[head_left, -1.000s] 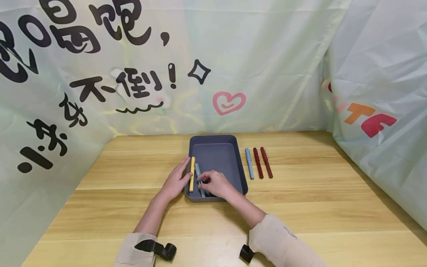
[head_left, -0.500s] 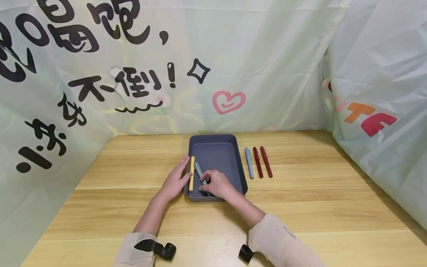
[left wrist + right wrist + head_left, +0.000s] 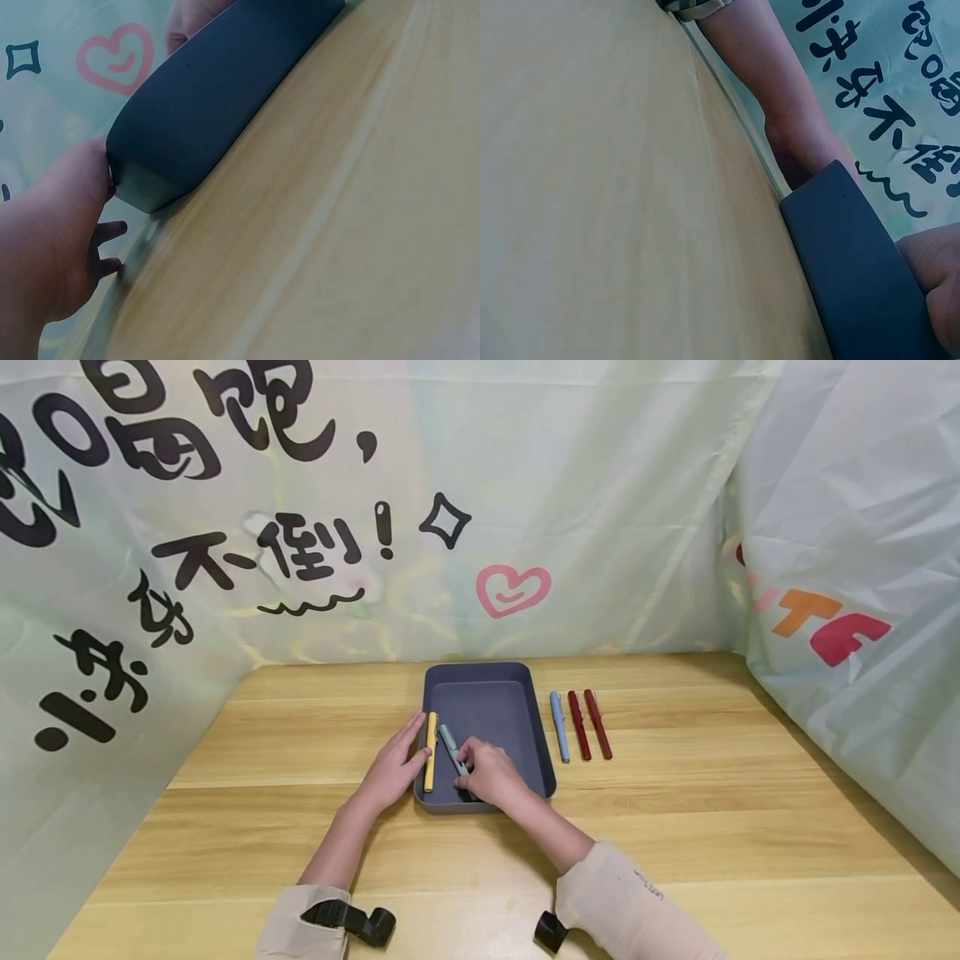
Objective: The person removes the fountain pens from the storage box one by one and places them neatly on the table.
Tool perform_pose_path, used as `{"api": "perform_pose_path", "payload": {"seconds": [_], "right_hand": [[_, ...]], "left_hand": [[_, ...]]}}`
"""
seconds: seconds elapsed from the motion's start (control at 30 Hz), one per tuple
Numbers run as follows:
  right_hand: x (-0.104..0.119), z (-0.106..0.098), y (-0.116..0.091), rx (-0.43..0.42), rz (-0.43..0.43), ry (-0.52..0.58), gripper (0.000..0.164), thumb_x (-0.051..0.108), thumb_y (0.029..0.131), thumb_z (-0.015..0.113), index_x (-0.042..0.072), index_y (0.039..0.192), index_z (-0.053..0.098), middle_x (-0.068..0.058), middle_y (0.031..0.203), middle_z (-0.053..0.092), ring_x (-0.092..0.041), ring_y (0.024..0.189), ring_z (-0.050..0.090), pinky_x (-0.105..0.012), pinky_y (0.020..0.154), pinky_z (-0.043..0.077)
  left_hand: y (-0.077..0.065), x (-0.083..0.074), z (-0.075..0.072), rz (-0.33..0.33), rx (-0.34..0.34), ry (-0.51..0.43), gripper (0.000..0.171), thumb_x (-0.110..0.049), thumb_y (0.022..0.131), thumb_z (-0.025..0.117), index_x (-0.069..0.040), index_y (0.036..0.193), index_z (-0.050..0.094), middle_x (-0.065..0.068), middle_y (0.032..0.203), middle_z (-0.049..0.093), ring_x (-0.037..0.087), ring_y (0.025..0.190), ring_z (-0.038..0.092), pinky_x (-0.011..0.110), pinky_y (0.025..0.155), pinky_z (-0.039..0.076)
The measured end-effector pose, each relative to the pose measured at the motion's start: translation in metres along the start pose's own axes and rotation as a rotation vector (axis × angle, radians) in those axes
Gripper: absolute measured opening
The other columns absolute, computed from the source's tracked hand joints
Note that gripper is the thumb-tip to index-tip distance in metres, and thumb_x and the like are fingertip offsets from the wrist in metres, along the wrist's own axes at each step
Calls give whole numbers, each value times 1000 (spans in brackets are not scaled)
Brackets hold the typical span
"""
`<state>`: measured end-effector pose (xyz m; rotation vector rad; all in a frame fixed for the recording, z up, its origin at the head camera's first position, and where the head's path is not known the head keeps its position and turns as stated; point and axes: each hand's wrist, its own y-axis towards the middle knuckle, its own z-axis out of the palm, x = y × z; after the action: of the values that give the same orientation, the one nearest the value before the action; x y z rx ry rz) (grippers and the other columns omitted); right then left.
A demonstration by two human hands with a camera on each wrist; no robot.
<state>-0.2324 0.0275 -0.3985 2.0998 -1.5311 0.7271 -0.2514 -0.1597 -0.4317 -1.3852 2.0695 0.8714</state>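
Observation:
In the head view, my right hand pinches a grey-blue pen between thumb and fingers. The pen lies at a slant in the left front part of a dark grey tray, its lower end partly hidden by the hand. Along the tray's left wall, a yellow pen stands lengthwise. My left hand rests against that wall from outside with fairly straight fingers, its thumb reaching over the rim to the yellow pen. The left wrist view shows the left hand at the tray's outer side.
To the tray's right, a light blue pen and two dark red pens lie side by side on the wooden table. Printed cloth hangs behind the table and along both sides.
My right hand has shifted slightly right, swinging the near end of the grey-blue pen away from the yellow pen, so it slants more. The left hand and the yellow pen stay put.

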Motion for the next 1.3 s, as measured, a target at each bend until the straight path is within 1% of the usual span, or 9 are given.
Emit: {"api": "perform_pose_path", "payload": {"seconds": [0.33, 0.43, 0.57, 0.67, 0.77, 1.03, 1.3], "right_hand": [[0, -3, 0, -66, 25, 92, 21, 8, 75, 75, 5, 92, 64, -1, 74, 61, -15, 66, 57, -27, 56, 48], [-2, -4, 0, -67, 51, 132, 19, 8, 77, 74, 5, 93, 66, -2, 76, 63, -15, 68, 59, -27, 57, 49], [-6, -7, 1, -48, 75, 193, 18, 8, 79, 72, 5, 95, 68, -3, 80, 65, -16, 72, 61, -28, 59, 50], [-9, -8, 2, -38, 80, 230, 18, 8, 79, 71, 4, 96, 68, -3, 80, 66, -16, 73, 61, -27, 60, 50], [-10, -9, 3, -36, 96, 262, 17, 7, 79, 71, 4, 96, 68, -3, 80, 65, -15, 72, 61, -27, 61, 49], [-11, -12, 2, -65, 127, 318, 17, 7, 80, 70, 3, 96, 68, -3, 80, 66, -14, 72, 60, -26, 61, 50], [-13, -17, 0, -93, 112, 347, 17, 6, 80, 71, 2, 96, 68, -4, 81, 66, -15, 71, 61, -27, 61, 50]], "left_hand": [[-1, -1, -1, 4, -7, -9, 57, -23, 96, 46, -11, 147, 24, 7, 150, 20, 32, 134, 20, 52, 105, 18], [-1, -2, -1, 0, -6, -8, 57, -24, 96, 46, -11, 147, 24, 8, 150, 20, 32, 134, 20, 53, 105, 18], [-1, -3, -1, -14, 1, -1, 57, -25, 96, 45, -12, 147, 23, 7, 150, 19, 31, 134, 19, 52, 105, 18], [-1, -3, 0, -22, 2, 1, 57, -26, 97, 45, -14, 147, 22, 5, 151, 19, 30, 134, 19, 51, 105, 17], [-1, -3, 0, -13, -3, 0, 57, -25, 96, 46, -13, 147, 23, 6, 150, 19, 31, 134, 19, 52, 105, 18], [-2, -2, 1, 9, -16, -7, 57, -24, 96, 48, -12, 147, 25, 6, 150, 21, 32, 134, 21, 52, 105, 19], [-1, -1, 1, 13, -19, 2, 57, -23, 96, 48, -10, 146, 24, 7, 150, 20, 33, 133, 21, 52, 105, 18]]}}
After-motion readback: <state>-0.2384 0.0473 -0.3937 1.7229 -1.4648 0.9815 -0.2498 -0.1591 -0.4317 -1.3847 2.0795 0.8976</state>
